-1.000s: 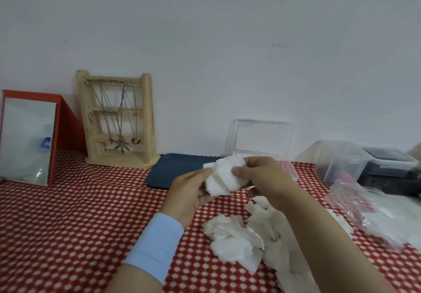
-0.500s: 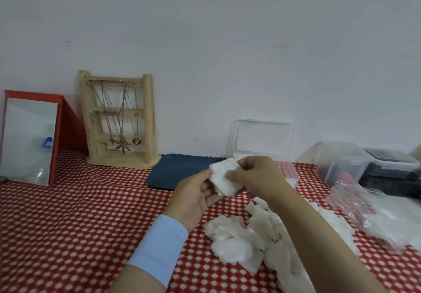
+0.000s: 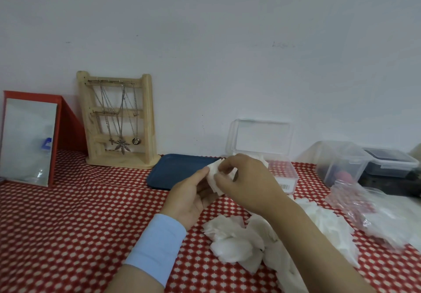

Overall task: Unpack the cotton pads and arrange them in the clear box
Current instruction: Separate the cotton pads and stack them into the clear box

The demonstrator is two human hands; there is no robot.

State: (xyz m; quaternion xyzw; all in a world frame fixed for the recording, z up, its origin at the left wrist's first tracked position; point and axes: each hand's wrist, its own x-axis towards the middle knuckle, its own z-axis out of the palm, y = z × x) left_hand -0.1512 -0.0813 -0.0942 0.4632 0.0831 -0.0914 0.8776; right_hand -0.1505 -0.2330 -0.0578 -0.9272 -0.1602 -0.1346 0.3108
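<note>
Both hands hold a small stack of white cotton pads (image 3: pixel 213 176) above the red checked cloth. My left hand (image 3: pixel 190 196) cups the stack from below with the thumb on its left edge. My right hand (image 3: pixel 248 184) grips it from the right, fingers curled over the top. A loose heap of cotton pads (image 3: pixel 241 245) lies on the cloth below my right forearm. The clear box (image 3: pixel 283 174) stands just behind my right hand, its lid (image 3: pixel 264 138) raised against the wall; my hand hides most of its inside. The emptied plastic bag (image 3: pixel 373 210) lies at the right.
A dark blue tray (image 3: pixel 175 171) lies behind my left hand. A wooden jewellery stand (image 3: pixel 118 122) with necklaces and a red-framed mirror (image 3: pixel 29 140) stand at the back left. Two more plastic containers (image 3: pixel 341 163) sit at the back right. A white wall closes the back.
The pad stack has been squeezed smaller between both hands and held slightly lower. My right fingers have closed further over it.
</note>
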